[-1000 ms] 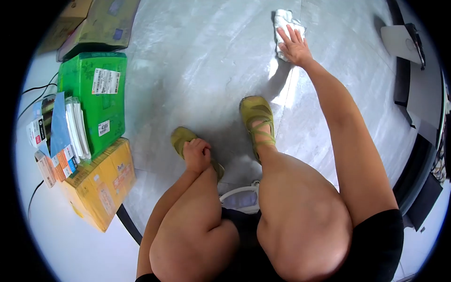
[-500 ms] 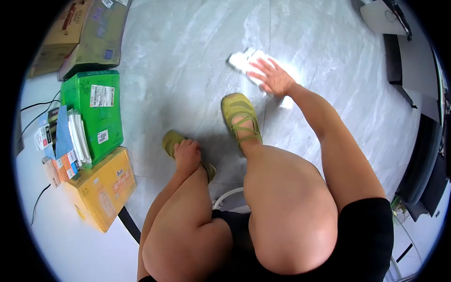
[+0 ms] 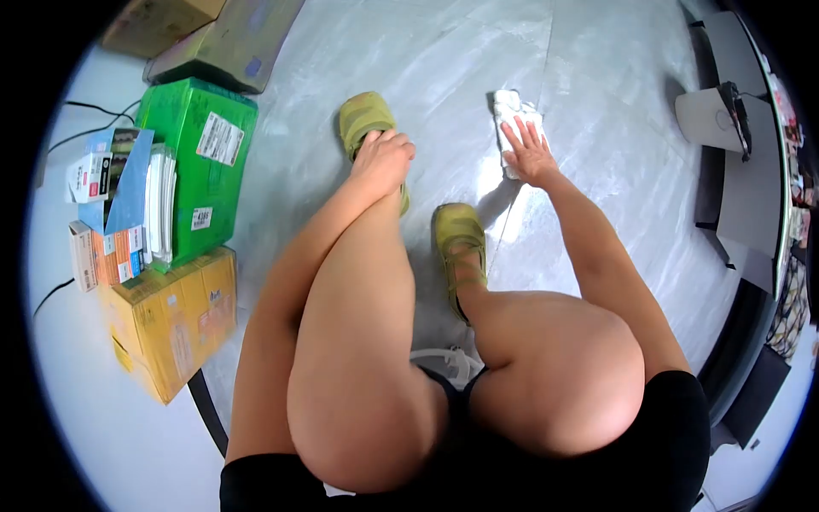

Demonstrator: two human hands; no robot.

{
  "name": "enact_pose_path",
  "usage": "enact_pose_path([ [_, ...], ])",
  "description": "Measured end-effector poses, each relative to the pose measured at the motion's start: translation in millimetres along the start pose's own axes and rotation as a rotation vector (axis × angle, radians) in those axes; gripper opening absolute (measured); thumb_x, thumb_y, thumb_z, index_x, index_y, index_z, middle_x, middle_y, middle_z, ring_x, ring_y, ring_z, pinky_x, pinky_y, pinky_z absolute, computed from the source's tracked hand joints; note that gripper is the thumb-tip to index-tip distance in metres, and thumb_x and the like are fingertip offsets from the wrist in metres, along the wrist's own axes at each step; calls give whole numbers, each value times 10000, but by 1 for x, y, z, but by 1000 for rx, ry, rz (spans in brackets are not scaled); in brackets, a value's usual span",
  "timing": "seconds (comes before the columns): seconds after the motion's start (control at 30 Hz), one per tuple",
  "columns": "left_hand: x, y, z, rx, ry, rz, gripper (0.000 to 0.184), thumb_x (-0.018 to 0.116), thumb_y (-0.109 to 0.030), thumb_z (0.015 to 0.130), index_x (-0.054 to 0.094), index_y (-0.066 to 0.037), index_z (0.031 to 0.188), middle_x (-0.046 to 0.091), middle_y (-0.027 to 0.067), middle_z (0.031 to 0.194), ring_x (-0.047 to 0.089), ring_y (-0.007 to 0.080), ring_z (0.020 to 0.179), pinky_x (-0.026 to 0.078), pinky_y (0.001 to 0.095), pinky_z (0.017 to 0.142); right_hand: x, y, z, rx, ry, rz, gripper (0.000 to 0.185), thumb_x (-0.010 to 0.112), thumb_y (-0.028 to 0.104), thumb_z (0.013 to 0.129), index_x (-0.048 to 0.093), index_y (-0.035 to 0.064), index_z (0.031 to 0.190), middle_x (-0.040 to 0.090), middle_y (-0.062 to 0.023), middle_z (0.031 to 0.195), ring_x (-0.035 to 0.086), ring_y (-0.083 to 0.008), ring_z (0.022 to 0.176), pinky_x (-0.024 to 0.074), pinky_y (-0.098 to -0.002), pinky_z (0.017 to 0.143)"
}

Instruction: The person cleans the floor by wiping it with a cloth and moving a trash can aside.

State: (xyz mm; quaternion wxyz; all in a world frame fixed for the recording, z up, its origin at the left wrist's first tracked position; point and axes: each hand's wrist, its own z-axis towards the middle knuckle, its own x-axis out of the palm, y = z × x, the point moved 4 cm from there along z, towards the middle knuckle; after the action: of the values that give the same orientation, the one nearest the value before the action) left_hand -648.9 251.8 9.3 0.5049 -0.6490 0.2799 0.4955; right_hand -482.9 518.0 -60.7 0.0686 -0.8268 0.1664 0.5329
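A folded white cloth [image 3: 508,115] lies flat on the grey marbled floor [image 3: 597,77], in front of me and to the right. My right hand [image 3: 531,156] presses on its near right edge, palm down, with the fingers stretched and spread. Over on the left, my left hand [image 3: 384,162] is bent round my left ankle, just above the olive-green shoe [image 3: 365,119]; its fingers are closed and show only in part. The other olive-green shoe [image 3: 461,235] stands on the floor nearer to me, left of the right forearm.
Along the left stand a green box [image 3: 192,188], a yellow carton [image 3: 183,316] and larger cardboard boxes [image 3: 230,43]. Small packets [image 3: 102,175] sit on top. At the right are a white bin [image 3: 712,118] with a dark liner and a desk [image 3: 751,171]. Black cables run by the left wall.
My left foot has stepped forward with the left hand on its ankle. The view has shifted; the cloth under my right hand now appears further right and turned more lengthwise.
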Motion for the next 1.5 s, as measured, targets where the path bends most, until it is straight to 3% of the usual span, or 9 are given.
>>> enact_pose_path([
  [0.27, 14, 5, 10, -59, 41, 90, 58, 631, -134, 753, 672, -119, 792, 635, 20, 868, 572, 206, 925, 393, 366, 802, -10, -3, 9, -16, 175, -66, 651, 422, 432, 985, 95, 302, 1533, 3, -58, 1606, 45, -333, 1471, 168, -486, 1175],
  [0.57, 10, 16, 9, -148, -26, -26, 40, 638, -93, 711, 648, -126, 732, 620, 24, 796, 572, 212, 865, 398, 365, 764, -21, -28, 50, -25, -111, -94, 696, 444, 290, 912, 128, 269, 1531, 31, -76, 1603, 88, -354, 1463, 159, -523, 1168],
  [0.8, 17, 33, 19, -206, -38, -140, 56, 623, -62, 702, 636, -116, 708, 606, 47, 758, 588, 246, 810, 424, 378, 708, -53, -66, 129, 66, -108, -10, 707, 480, 300, 890, 157, 306, 1520, 70, -86, 1599, 94, -354, 1463, 164, -524, 1166],
  [0.97, 18, 43, 27, -260, -26, -235, 45, 617, -67, 717, 617, -109, 700, 601, 50, 754, 587, 256, 801, 429, 395, 708, -65, -88, 170, 84, -273, 92, 636, 573, 343, 821, 357, 274, 1416, 120, -91, 1588, 125, -381, 1449, 164, -579, 1144],
  [1.13, 13, 45, 31, -273, -19, -286, 66, 634, -53, 701, 613, -115, 707, 591, 35, 742, 588, 246, 777, 428, 385, 688, -73, -91, 187, 109, -353, 29, 678, 499, 337, 879, 237, 317, 1504, 123, -58, 1594, 113, -364, 1455, 136, -580, 1147],
  [1.2, 12, 46, 34, -273, 9, -288, 85, 629, -46, 697, 611, -124, 724, 589, 32, 738, 590, 243, 771, 425, 385, 682, -71, -84, 184, 25, -424, 51, 664, 469, 309, 897, 222, 304, 1513, 129, -58, 1594, 112, -360, 1457, 126, -589, 1146],
  [1.37, 13, 49, 37, -267, 28, -306, 68, 650, -75, 684, 614, -126, 711, 585, 18, 736, 585, 218, 749, 437, 375, 679, -81, 18, 159, -560, -85, -45, 657, 575, 326, 871, 326, 280, 1478, 182, -36, 1586, 130, -327, 1463, 117, -583, 1155],
  [1.43, 13, 50, 37, -261, 42, -304, 72, 650, -77, 678, 610, -129, 708, 582, 18, 734, 583, 216, 744, 435, 375, 670, -87, 73, 151, -814, 84, 97, 665, 596, 317, 834, 364, 313, 1457, 210, -22, 1580, 130, -268, 1470, 86, -545, 1179],
  [1.5, 13, 50, 38, -259, 55, -286, 76, 649, -78, 672, 604, -130, 704, 579, 19, 733, 581, 218, 741, 431, 377, 658, -89, 118, 160, -1024, 65, 102, 662, 597, 317, 826, 373, 326, 1449, 223, -21, 1575, 147, -255, 1467, 103, -532, 1183],
])
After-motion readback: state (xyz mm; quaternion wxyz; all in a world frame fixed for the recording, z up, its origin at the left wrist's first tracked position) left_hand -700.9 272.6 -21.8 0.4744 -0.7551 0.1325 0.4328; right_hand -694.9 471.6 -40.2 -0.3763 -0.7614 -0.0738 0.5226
